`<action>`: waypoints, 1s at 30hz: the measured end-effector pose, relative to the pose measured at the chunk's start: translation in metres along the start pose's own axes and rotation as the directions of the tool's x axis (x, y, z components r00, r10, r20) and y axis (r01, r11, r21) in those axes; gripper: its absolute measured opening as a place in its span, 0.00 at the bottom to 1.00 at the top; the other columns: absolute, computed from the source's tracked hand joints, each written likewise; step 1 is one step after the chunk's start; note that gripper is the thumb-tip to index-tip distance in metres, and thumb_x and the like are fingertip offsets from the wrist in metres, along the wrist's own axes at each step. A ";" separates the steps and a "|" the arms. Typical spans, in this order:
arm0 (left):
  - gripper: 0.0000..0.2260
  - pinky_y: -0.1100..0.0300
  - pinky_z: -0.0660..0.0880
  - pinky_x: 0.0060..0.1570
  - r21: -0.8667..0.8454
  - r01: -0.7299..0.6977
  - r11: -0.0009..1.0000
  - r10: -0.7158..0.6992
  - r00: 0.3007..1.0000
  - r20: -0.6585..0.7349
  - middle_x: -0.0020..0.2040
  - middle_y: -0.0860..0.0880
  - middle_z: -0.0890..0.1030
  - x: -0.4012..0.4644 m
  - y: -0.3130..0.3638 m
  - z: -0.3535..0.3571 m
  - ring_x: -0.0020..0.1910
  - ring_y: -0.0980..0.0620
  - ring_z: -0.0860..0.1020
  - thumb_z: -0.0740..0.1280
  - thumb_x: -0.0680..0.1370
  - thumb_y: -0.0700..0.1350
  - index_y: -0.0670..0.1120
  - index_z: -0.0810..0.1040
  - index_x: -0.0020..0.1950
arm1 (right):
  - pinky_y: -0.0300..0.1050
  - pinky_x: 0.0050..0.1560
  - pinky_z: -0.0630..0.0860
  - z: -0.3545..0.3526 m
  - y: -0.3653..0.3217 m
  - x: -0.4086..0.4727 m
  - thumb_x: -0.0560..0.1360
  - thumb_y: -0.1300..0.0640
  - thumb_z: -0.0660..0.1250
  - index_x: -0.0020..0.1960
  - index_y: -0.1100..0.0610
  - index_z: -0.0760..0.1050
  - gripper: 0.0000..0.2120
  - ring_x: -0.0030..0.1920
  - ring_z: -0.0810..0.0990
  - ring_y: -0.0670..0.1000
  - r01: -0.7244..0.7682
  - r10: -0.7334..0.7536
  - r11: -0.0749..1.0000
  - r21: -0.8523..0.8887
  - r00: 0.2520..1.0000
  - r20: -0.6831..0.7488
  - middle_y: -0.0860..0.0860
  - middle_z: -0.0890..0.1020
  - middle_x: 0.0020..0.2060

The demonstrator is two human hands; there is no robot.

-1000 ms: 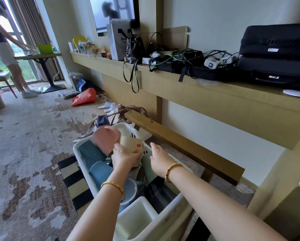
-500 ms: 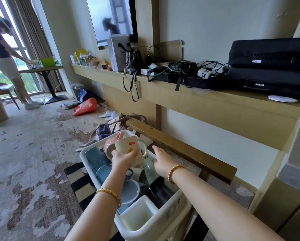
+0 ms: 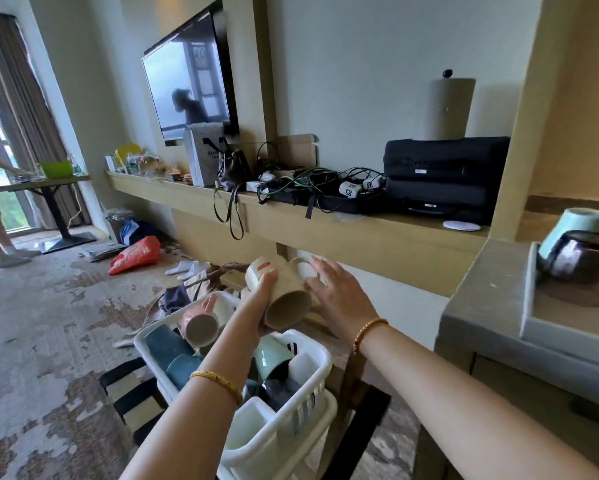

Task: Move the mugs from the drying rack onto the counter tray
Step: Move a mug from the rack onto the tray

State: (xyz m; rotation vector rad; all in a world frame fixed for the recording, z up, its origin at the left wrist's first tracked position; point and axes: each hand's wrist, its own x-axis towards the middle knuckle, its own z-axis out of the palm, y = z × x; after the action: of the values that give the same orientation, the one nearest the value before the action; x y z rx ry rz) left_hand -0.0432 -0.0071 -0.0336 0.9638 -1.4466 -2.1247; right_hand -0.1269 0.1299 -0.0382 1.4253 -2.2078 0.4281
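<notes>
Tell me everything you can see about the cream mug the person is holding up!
The cream mug looks like speckled ceramic, with a small red mark near its base and a loop handle on its right side. It is tipped on its side above the white drying rack, open mouth facing the camera, and looks empty. The left hand grips its body; the right hand reaches with straight fingers to its handle side.

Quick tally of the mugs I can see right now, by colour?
Cream: 1, the cream mug held above the rack
Pink: 1, the pink mug in the rack
Dark blue: 2, dark blue mugs in the rack
Light green: 2, one in the rack, one on the counter tray
Dark glazed: 2, one in the rack, one on the tray
Total: 8
</notes>
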 end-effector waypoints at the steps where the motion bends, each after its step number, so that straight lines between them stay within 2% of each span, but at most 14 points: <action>1: 0.38 0.50 0.79 0.40 0.005 -0.008 1.000 0.008 0.998 0.063 0.56 0.38 0.74 -0.007 0.002 0.008 0.50 0.41 0.78 0.71 0.68 0.60 0.46 0.57 0.69 | 0.55 0.68 0.66 -0.015 0.007 -0.004 0.69 0.55 0.74 0.55 0.60 0.76 0.17 0.71 0.65 0.59 0.051 -0.053 0.997 -0.065 0.998 -0.025 0.60 0.70 0.69; 3: 0.41 0.43 0.77 0.55 0.025 -0.035 0.999 0.030 0.982 0.187 0.62 0.36 0.72 -0.019 0.006 0.026 0.57 0.38 0.76 0.72 0.67 0.60 0.45 0.56 0.71 | 0.56 0.67 0.67 -0.046 0.021 -0.012 0.69 0.57 0.73 0.54 0.62 0.77 0.16 0.69 0.69 0.60 0.113 -0.113 0.982 -0.151 0.994 0.009 0.61 0.75 0.65; 5: 0.44 0.43 0.73 0.60 0.061 -0.074 0.995 0.054 0.958 0.282 0.64 0.35 0.71 -0.030 0.008 0.047 0.61 0.37 0.74 0.72 0.66 0.62 0.44 0.56 0.72 | 0.55 0.67 0.67 -0.076 0.035 -0.022 0.72 0.62 0.69 0.54 0.63 0.77 0.12 0.66 0.72 0.59 0.147 -0.145 0.963 -0.226 0.989 0.025 0.60 0.78 0.60; 7: 0.41 0.44 0.74 0.59 0.111 -0.108 0.988 0.069 0.947 0.314 0.64 0.35 0.72 -0.046 0.010 0.071 0.60 0.38 0.75 0.69 0.68 0.63 0.44 0.58 0.72 | 0.49 0.62 0.73 -0.101 0.048 -0.035 0.75 0.66 0.63 0.56 0.62 0.76 0.10 0.65 0.74 0.57 0.148 -0.145 0.941 -0.304 0.989 0.034 0.60 0.79 0.59; 10: 0.34 0.46 0.77 0.53 0.129 -0.157 0.979 0.102 0.929 0.357 0.63 0.36 0.72 -0.072 0.013 0.111 0.59 0.38 0.76 0.65 0.72 0.63 0.46 0.60 0.71 | 0.41 0.45 0.80 -0.138 0.069 -0.060 0.73 0.68 0.65 0.54 0.61 0.76 0.11 0.59 0.79 0.53 0.109 -0.126 0.910 -0.401 0.992 -0.018 0.59 0.80 0.57; 12: 0.29 0.49 0.78 0.47 0.136 -0.224 0.965 0.146 0.891 0.431 0.63 0.37 0.72 -0.093 0.014 0.139 0.59 0.39 0.75 0.62 0.75 0.62 0.49 0.61 0.70 | 0.45 0.47 0.80 -0.159 0.085 -0.077 0.75 0.67 0.60 0.59 0.59 0.73 0.14 0.57 0.78 0.54 0.027 -0.027 0.933 -0.359 1.000 0.004 0.56 0.79 0.56; 14: 0.26 0.51 0.79 0.46 0.140 -0.306 0.942 0.200 0.843 0.499 0.62 0.40 0.72 -0.114 0.013 0.167 0.58 0.41 0.75 0.61 0.76 0.61 0.51 0.63 0.69 | 0.46 0.47 0.78 -0.179 0.106 -0.095 0.76 0.68 0.57 0.61 0.57 0.70 0.15 0.53 0.79 0.55 -0.087 0.080 0.946 -0.313 0.996 -0.033 0.56 0.79 0.53; 18: 0.33 0.55 0.80 0.47 0.105 -0.490 0.865 0.307 0.683 0.663 0.63 0.46 0.72 -0.146 0.003 0.223 0.57 0.49 0.76 0.71 0.72 0.53 0.51 0.59 0.72 | 0.47 0.41 0.75 -0.220 0.141 -0.136 0.76 0.68 0.60 0.55 0.59 0.73 0.10 0.48 0.81 0.58 -0.253 0.223 0.924 -0.286 0.966 -0.134 0.57 0.80 0.48; 20: 0.39 0.60 0.78 0.46 0.107 -0.598 0.794 0.361 0.607 0.708 0.61 0.51 0.72 -0.158 -0.005 0.249 0.58 0.52 0.74 0.75 0.69 0.48 0.54 0.55 0.73 | 0.45 0.37 0.70 -0.239 0.158 -0.157 0.76 0.67 0.59 0.52 0.60 0.73 0.08 0.46 0.80 0.59 -0.305 0.271 0.910 -0.279 0.950 -0.155 0.58 0.80 0.46; 23: 0.39 0.70 0.73 0.46 0.116 -0.813 0.570 0.489 0.449 0.747 0.57 0.58 0.69 -0.172 -0.019 0.291 0.58 0.57 0.71 0.77 0.67 0.43 0.53 0.57 0.70 | 0.45 0.36 0.68 -0.266 0.183 -0.188 0.77 0.67 0.58 0.49 0.62 0.73 0.06 0.44 0.79 0.60 -0.394 0.357 0.888 -0.239 0.916 -0.182 0.60 0.79 0.44; 24: 0.39 0.70 0.72 0.49 0.119 -0.844 0.523 0.504 0.419 0.755 0.57 0.58 0.69 -0.176 -0.022 0.304 0.58 0.57 0.71 0.77 0.66 0.43 0.52 0.58 0.69 | 0.44 0.35 0.66 -0.274 0.191 -0.198 0.77 0.65 0.58 0.48 0.62 0.73 0.05 0.43 0.79 0.59 -0.415 0.379 0.881 -0.227 0.906 -0.187 0.60 0.79 0.43; 27: 0.42 0.58 0.69 0.59 0.142 -0.908 0.393 0.482 0.336 0.809 0.63 0.52 0.68 -0.182 -0.032 0.343 0.62 0.53 0.69 0.78 0.64 0.45 0.51 0.56 0.70 | 0.43 0.36 0.63 -0.288 0.211 -0.227 0.79 0.59 0.58 0.45 0.63 0.73 0.09 0.41 0.78 0.58 -0.471 0.439 0.868 -0.155 0.876 -0.200 0.60 0.79 0.40; 29: 0.44 0.54 0.69 0.60 0.169 -0.941 0.292 0.451 0.291 0.844 0.65 0.49 0.68 -0.183 -0.042 0.366 0.63 0.51 0.69 0.78 0.64 0.45 0.51 0.55 0.71 | 0.43 0.36 0.63 -0.292 0.225 -0.243 0.79 0.57 0.58 0.47 0.63 0.75 0.11 0.42 0.78 0.58 -0.509 0.485 0.854 -0.111 0.854 -0.186 0.60 0.80 0.40; 30: 0.43 0.54 0.70 0.58 0.200 -0.945 0.257 0.444 0.299 0.845 0.64 0.50 0.69 -0.183 -0.048 0.374 0.62 0.51 0.70 0.78 0.64 0.47 0.52 0.55 0.71 | 0.44 0.36 0.64 -0.293 0.231 -0.250 0.79 0.57 0.58 0.48 0.62 0.75 0.11 0.42 0.78 0.59 -0.533 0.515 0.840 -0.099 0.842 -0.160 0.60 0.80 0.40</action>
State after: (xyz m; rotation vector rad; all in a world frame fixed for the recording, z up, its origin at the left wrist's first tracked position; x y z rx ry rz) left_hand -0.1870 0.3739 0.0667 -0.5263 -2.4628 -1.0430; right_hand -0.1870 0.5618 0.0707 0.6752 -2.4476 0.5151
